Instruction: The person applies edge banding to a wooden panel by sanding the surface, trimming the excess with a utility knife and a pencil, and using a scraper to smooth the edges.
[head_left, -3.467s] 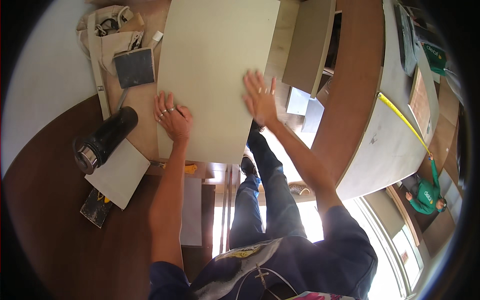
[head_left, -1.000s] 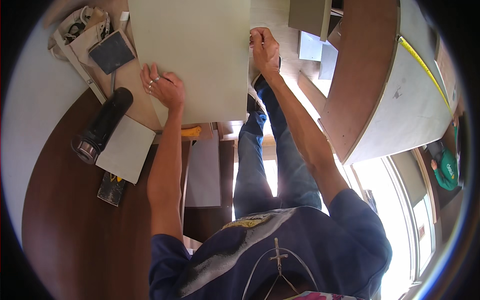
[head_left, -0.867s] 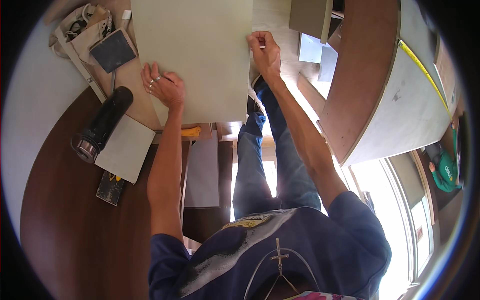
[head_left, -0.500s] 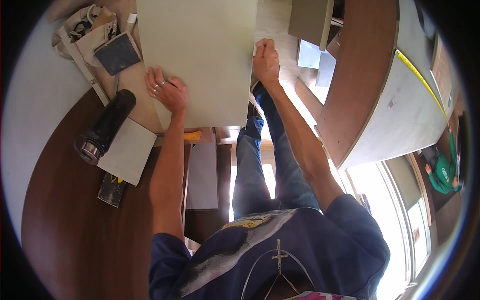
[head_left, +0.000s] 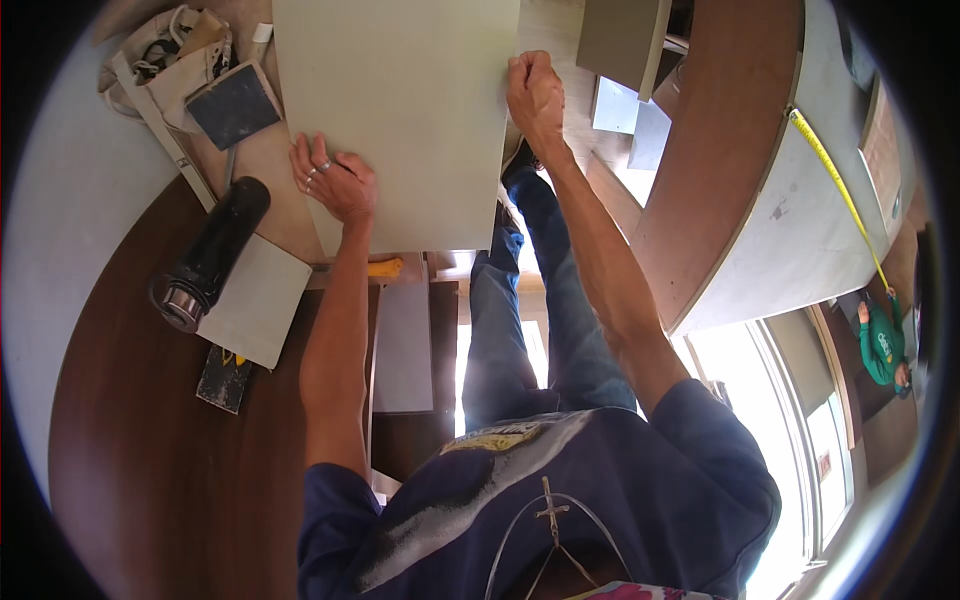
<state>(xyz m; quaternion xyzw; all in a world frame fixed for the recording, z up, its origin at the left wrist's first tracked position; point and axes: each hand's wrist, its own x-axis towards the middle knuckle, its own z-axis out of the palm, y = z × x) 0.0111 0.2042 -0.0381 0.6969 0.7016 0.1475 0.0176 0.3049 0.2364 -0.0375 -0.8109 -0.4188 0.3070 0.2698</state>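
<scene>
A large pale board (head_left: 400,120) lies in front of me, its long sides running away from me. My left hand (head_left: 335,182) rests at its left edge, fingers apart, with rings on them and the palm side down on the surface. At the right edge, farther out, my right hand (head_left: 536,92) is closed with its fingers curled against the board's side. Whatever is inside those fingers is hidden. A dark-faced block (head_left: 235,105) lies left of the board, beyond my left hand.
A black bottle (head_left: 217,248) lies on a pale panel (head_left: 262,310) at left, near a canvas bag (head_left: 180,55). A yellow handle (head_left: 384,268) shows under the board. At right, a person in green (head_left: 882,340) holds a yellow tape measure (head_left: 835,175) over a large curved panel (head_left: 740,210).
My right hand has slid farther away along the board's right edge, still closed. My left hand stays in place. The person in green has shifted slightly.
</scene>
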